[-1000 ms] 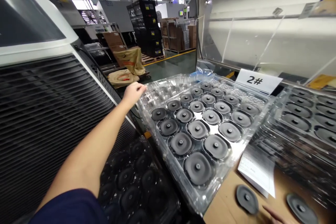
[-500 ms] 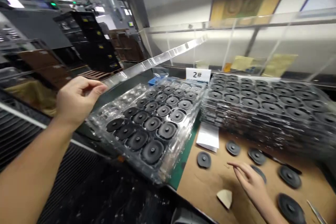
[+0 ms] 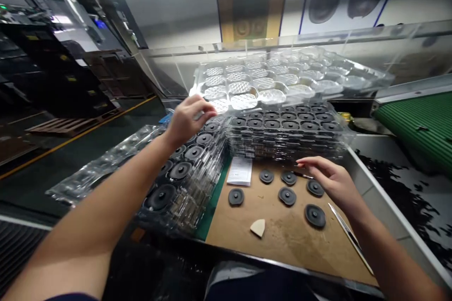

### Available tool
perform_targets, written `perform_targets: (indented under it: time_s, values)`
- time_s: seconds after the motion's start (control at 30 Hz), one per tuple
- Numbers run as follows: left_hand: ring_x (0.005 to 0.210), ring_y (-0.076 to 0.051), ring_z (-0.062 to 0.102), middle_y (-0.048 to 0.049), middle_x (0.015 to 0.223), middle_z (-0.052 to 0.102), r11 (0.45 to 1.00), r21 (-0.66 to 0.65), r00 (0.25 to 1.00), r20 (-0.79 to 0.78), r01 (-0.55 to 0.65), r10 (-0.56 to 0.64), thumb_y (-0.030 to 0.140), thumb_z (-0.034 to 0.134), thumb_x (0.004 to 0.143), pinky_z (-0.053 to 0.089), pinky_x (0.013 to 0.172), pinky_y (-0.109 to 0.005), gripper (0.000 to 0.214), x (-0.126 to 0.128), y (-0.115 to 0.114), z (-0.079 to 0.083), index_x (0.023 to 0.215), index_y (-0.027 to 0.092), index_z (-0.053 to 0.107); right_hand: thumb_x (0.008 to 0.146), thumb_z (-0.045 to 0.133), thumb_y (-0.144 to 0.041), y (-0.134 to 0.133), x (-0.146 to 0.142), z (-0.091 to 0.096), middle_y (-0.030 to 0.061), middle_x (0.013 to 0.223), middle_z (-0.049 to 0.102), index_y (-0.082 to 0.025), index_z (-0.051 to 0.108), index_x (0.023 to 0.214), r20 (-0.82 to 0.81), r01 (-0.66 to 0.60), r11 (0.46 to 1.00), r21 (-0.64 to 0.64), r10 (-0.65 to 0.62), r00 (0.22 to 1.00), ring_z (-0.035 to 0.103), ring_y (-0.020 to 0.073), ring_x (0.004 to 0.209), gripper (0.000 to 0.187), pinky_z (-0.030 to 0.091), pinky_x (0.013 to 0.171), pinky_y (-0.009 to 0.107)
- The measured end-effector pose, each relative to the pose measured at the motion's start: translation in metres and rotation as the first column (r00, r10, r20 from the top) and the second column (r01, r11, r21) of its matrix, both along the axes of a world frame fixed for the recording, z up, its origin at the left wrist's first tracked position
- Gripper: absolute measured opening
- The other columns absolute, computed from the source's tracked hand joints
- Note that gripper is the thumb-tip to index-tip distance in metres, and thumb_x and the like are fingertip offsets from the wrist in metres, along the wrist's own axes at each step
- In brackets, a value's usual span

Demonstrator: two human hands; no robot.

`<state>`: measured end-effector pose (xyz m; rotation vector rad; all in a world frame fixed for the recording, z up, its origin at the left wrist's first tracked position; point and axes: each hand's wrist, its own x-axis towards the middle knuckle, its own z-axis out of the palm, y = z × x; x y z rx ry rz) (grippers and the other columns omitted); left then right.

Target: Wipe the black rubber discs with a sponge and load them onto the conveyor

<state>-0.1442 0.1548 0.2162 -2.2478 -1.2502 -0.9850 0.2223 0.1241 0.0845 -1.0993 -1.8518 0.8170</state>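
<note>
My left hand (image 3: 190,120) pinches the near-left corner of a clear plastic blister tray (image 3: 271,96). Its pockets hold no parts, and it hangs tilted above a stack of similar trays (image 3: 282,141) filled with round black parts. My right hand (image 3: 330,178) hovers over a brown cardboard sheet (image 3: 278,249), fingers stretched forward and loosely apart, with nothing visible in them. Close below it lies a black disc-shaped part (image 3: 315,187); several more are spread on the cardboard. Beneath my left forearm stands another tray stack (image 3: 197,197), its top tray holding black discs.
A printed paper slip (image 3: 240,171), a cream wedge-shaped piece (image 3: 258,228) and metal tweezers (image 3: 349,233) lie on the cardboard. At right is a green ribbed conveyor belt (image 3: 420,113). A clear panel edge (image 3: 169,49) runs behind the trays.
My left hand has carried the clear tray rightward, from over the left stack to over the right stack. The view has turned right. My right hand stays over the cardboard, now farther back.
</note>
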Motion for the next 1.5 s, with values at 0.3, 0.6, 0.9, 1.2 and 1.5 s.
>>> perform_targets:
  time_s: [0.3,0.6,0.9,1.2,1.5]
  values:
    - [0.09,-0.018,0.06,-0.0079,0.108,0.06,0.912,-0.411,0.996,-0.089,-0.02,-0.018,0.032,0.052,0.087,0.052,0.076,-0.038,0.028,0.012,0.142,-0.112,0.11,0.015,0.056,0.089,0.044,-0.03,-0.044,0.022,-0.052,0.0054,0.092,0.069,-0.021,0.068,0.094,0.062,-0.026,0.984,-0.174,0.037,0.997,0.064,0.0181,0.088,0.026,0.05,0.08,0.029]
    - [0.085,-0.018,0.061,-0.0063,0.094,0.064,0.862,-0.505,0.996,-0.086,-0.033,-0.012,0.035,0.051,0.086,0.049,0.082,-0.039,0.024,-0.006,0.161,-0.111,0.092,0.016,0.064,0.088,0.044,-0.034,-0.051,0.024,-0.094,0.0066,0.086,0.068,-0.02,0.068,0.094,-0.068,-0.003,0.911,-0.412,-0.028,0.997,0.065,0.0189,0.085,0.029,0.051,0.077,0.03]
    - [0.079,-0.016,0.065,-0.0065,0.093,0.066,0.827,-0.562,0.996,-0.076,0.004,-0.056,0.026,0.04,0.078,0.051,0.08,-0.028,0.033,-0.004,0.163,-0.106,0.092,0.017,0.068,0.088,0.045,-0.037,-0.06,0.021,-0.118,0.007,0.084,0.069,-0.018,0.068,0.094,-0.12,0.029,0.871,-0.49,-0.1,0.988,0.065,0.0187,0.083,0.03,0.049,0.08,0.029]
    - [0.079,-0.017,0.064,-0.0083,0.091,0.068,0.843,-0.52,0.979,-0.2,-0.134,0.032,0.014,0.037,0.074,0.05,0.081,-0.03,0.039,0.008,0.154,-0.101,0.096,0.015,0.069,0.087,0.047,-0.04,-0.07,0.019,-0.125,0.0068,0.082,0.069,-0.018,0.068,0.092,-0.129,0.041,0.848,-0.528,-0.128,0.983,0.064,0.0192,0.083,0.032,0.049,0.08,0.028]
    - [0.118,-0.032,0.048,-0.0188,0.125,0.055,0.883,-0.348,0.932,-0.29,-0.314,0.217,0.021,0.047,0.082,0.038,0.098,-0.046,0.054,0.079,0.081,-0.063,0.135,0.01,0.04,0.086,0.046,-0.043,-0.08,0.011,-0.133,0.0082,0.085,0.068,-0.016,0.068,0.095,-0.13,-0.01,0.833,-0.553,-0.074,0.989,0.064,0.0202,0.084,0.036,0.048,0.081,0.03]
